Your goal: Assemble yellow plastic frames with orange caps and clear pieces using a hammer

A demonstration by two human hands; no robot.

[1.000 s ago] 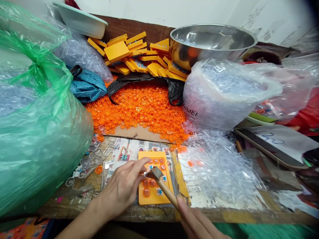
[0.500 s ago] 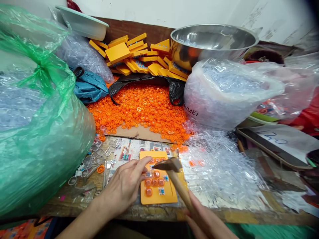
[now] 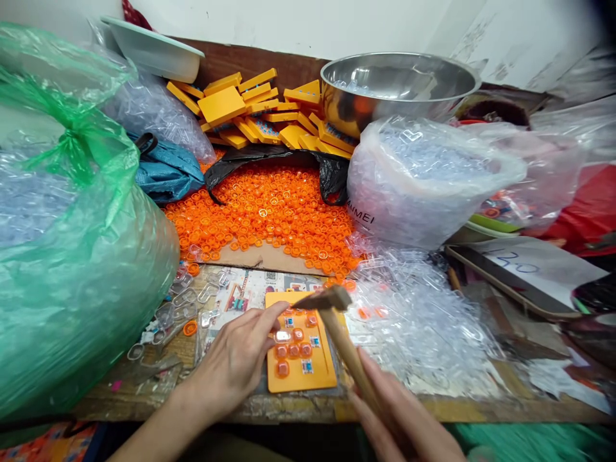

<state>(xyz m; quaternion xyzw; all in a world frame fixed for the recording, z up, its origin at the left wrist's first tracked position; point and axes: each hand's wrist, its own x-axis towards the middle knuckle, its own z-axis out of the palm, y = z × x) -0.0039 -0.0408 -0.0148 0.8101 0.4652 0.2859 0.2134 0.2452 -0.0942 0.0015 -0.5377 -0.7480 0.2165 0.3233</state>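
the yellow tray [image 3: 301, 378] lies flat at the near edge of the wooden bench [image 3: 289, 409], with small orange caps seated in it. the left hand [image 3: 235, 362] rests on the tray's left side, fingers loosely extended, gripping nothing. just right of the tray the right hand [image 3: 404, 420] is closed around the wooden handle of a hammer [image 3: 337, 321], whose head hangs above the tray's far end. beyond the tray spreads a pile of orange caps [image 3: 269, 215], then a steel bowl [image 3: 397, 86].

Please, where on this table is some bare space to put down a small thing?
One bare cardboard strip lies between the orange caps and the printed sheet. Elsewhere is crowded: clear pieces right of the yellow board, the green bag on the left.
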